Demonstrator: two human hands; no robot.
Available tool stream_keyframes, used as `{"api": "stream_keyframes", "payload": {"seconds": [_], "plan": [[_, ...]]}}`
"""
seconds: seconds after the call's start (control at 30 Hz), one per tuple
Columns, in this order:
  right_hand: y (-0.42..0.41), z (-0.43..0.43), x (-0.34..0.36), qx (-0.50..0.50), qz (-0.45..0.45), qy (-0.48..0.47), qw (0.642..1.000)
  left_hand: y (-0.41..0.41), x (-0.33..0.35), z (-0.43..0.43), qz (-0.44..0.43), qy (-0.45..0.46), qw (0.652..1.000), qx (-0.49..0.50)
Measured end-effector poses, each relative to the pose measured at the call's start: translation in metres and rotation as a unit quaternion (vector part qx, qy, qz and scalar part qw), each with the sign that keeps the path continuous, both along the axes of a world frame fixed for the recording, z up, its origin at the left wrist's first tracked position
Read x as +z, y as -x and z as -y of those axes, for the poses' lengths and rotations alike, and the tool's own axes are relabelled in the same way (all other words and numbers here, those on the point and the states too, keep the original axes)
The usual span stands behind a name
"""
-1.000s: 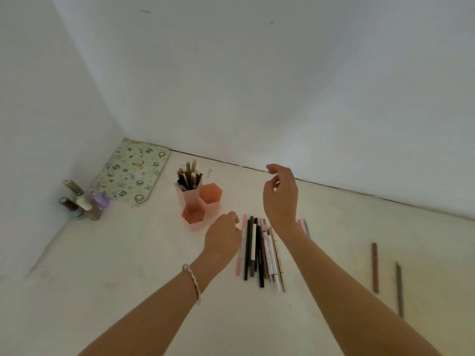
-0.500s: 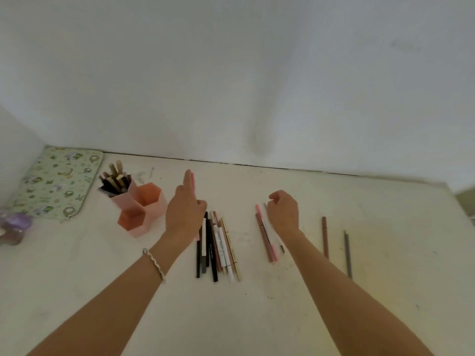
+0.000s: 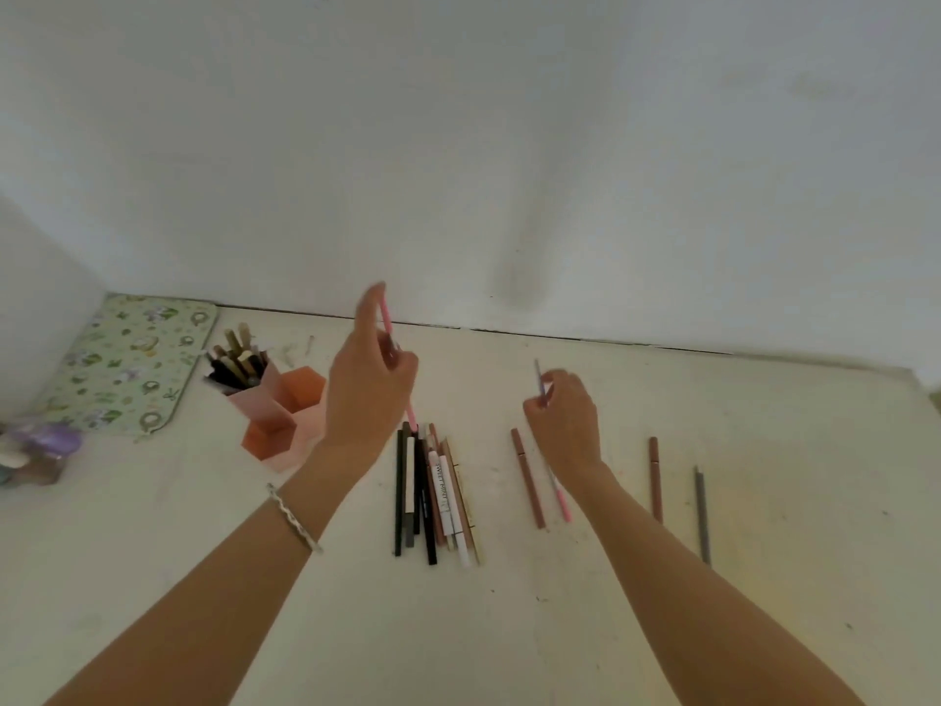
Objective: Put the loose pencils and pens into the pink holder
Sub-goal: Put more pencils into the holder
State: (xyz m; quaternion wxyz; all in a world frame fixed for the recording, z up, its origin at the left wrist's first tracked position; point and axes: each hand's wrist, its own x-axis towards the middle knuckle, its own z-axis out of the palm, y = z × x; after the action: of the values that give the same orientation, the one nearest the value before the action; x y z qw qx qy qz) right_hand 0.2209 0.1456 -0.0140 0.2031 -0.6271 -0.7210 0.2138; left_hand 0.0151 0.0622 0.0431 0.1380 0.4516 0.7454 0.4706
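1. Pencils and pens are laid in a loose bundle on the desk, between both forearms.
2. A pink pencil is held in the left hand grip, raised just right of the pink holder.
3. A thin grey-and-pink pen is pinched in the right hand grip.
4. Three further pens are left lying apart to the right.

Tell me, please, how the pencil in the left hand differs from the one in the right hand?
The left hand holds a pink pencil; the right hand holds a pencil that is greyish-purple above and pink below. The pink pencil's lower tip hangs by the heap of pens; the right one's sits low near the table. Both are thin, steeply tilted and pinched mid-shaft.
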Motion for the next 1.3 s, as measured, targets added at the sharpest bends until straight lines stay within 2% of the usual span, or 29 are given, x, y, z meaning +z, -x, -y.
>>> {"api": "stream_keyframes", "payload": {"seconds": [0.1,0.2,0.33,0.43,0.53,0.63,0.67,0.8,0.93,1.03,1.1,1.2,1.23,1.3], "plan": [[0.038,-0.001,0.030,0.011,-0.164,-0.031,0.986,0.045,0.028,0.008,-0.043,-0.096,0.992,0.067],[0.075,0.007,0.051,0.052,-0.294,-0.043,0.953,0.090,0.047,0.026,-0.098,-0.142,0.976,0.129],[0.113,0.022,0.061,0.100,-0.339,-0.083,0.932,0.126,0.048,0.054,-0.136,-0.154,0.961,0.188],[0.137,0.032,0.063,0.116,-0.360,-0.083,0.922,0.135,0.031,0.067,-0.166,-0.128,0.959,0.193],[0.156,0.044,0.066,0.134,-0.366,-0.089,0.917,0.135,0.012,0.074,-0.174,-0.084,0.967,0.165],[0.175,0.053,0.073,0.151,-0.378,-0.082,0.910,0.136,-0.005,0.080,-0.277,-0.050,0.947,0.156],[0.182,0.056,0.076,0.159,-0.384,-0.083,0.906,0.138,-0.006,0.082,-0.285,-0.048,0.942,0.168],[0.220,0.072,0.082,0.200,-0.393,-0.089,0.893,0.147,0.005,0.084,-0.245,-0.083,0.948,0.183],[0.238,0.081,0.066,0.252,-0.301,-0.084,0.916,0.144,0.017,0.083,-0.186,-0.103,0.966,0.143],[0.234,0.086,0.049,0.306,-0.169,-0.173,0.921,0.133,0.020,0.082,-0.148,-0.078,0.976,0.136],[0.223,0.085,0.043,0.284,-0.153,-0.212,0.923,0.119,0.021,0.080,-0.134,-0.077,0.979,0.134],[0.194,0.070,0.040,0.195,-0.210,-0.176,0.942,0.080,0.015,0.072,-0.099,-0.067,0.990,0.075],[0.183,0.064,0.039,0.167,-0.218,-0.160,0.948,0.064,0.008,0.068,-0.098,-0.032,0.994,0.038],[0.155,0.051,0.038,0.121,-0.217,-0.136,0.959,0.032,-0.014,0.057,-0.108,0.096,0.989,-0.036]]}}
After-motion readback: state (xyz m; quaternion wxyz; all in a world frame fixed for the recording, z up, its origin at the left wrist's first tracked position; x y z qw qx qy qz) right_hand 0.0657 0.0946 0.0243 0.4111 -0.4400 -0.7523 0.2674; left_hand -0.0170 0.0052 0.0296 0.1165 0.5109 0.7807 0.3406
